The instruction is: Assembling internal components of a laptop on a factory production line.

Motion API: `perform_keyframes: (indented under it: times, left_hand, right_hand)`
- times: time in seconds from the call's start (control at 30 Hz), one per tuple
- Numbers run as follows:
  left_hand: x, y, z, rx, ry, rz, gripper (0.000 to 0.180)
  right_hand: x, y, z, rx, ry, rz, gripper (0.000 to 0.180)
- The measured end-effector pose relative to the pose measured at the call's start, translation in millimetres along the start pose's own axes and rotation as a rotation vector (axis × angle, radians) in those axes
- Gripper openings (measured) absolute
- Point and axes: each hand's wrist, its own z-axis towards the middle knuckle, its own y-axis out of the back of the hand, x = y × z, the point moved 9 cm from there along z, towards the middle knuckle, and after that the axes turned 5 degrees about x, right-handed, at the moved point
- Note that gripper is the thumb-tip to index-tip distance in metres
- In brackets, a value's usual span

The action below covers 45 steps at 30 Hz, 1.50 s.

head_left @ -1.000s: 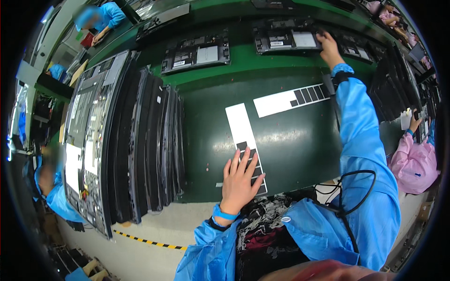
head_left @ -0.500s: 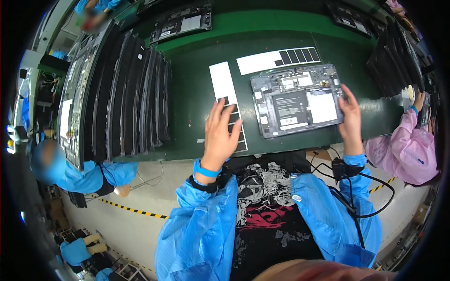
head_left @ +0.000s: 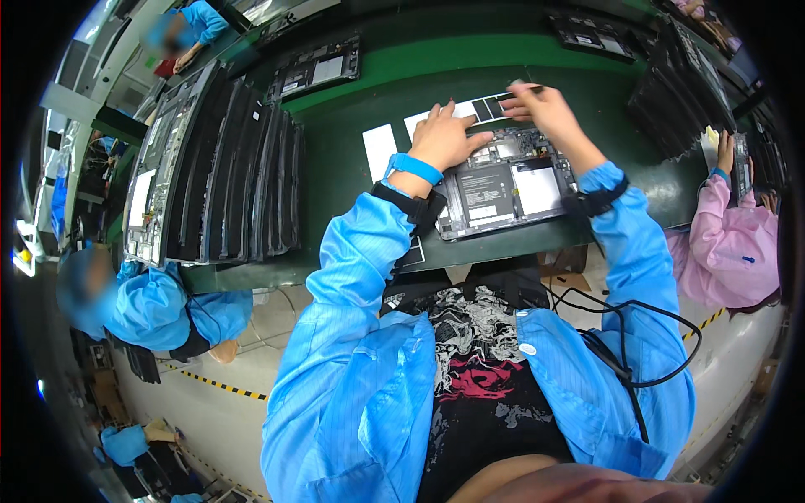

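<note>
An opened laptop base (head_left: 503, 189) with its inner boards showing lies on the green bench (head_left: 335, 193) in front of me. My left hand (head_left: 449, 138) rests on its far left corner, fingers slightly curled and holding nothing. My right hand (head_left: 543, 107) hovers over the far edge with its fingertips pinched on a thin dark piece (head_left: 527, 87). Just beyond the laptop lies a white backing strip (head_left: 470, 109) carrying black squares. A second white strip (head_left: 379, 149) lies to the left of my left wrist.
A row of dark laptop shells (head_left: 243, 176) stands on edge at the left. More opened laptops (head_left: 314, 71) lie on the far belt, and dark parts (head_left: 671, 101) are stacked at the right. A person in pink (head_left: 729, 243) works at the right, one in blue (head_left: 151, 302) at the left.
The right hand pulled an opened laptop from the far belt to the bench in front of me. Both hands have since moved up to its far edge, by the white strip.
</note>
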Motion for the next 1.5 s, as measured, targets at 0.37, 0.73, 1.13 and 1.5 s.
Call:
perform_keyframes:
  times: [0.37,0.73,1.13,1.5]
  left_hand:
    - [16,-24,11,0.241,-0.021,-0.057,0.07]
    - [15,-26,14,0.26,0.001,-0.028,0.072]
    - [12,-26,14,0.315,0.066,0.031,0.076]
    - [-11,18,-10,-0.041,0.104,-0.311,0.028]
  right_hand:
    - [-24,-14,29,-0.004,0.086,-0.247,0.026]
    - [-19,-18,25,0.009,0.069,-0.291,0.023]
    - [-3,7,17,-0.093,0.118,0.104,0.022]
    - [-17,27,-30,0.017,-0.057,0.074,0.022]
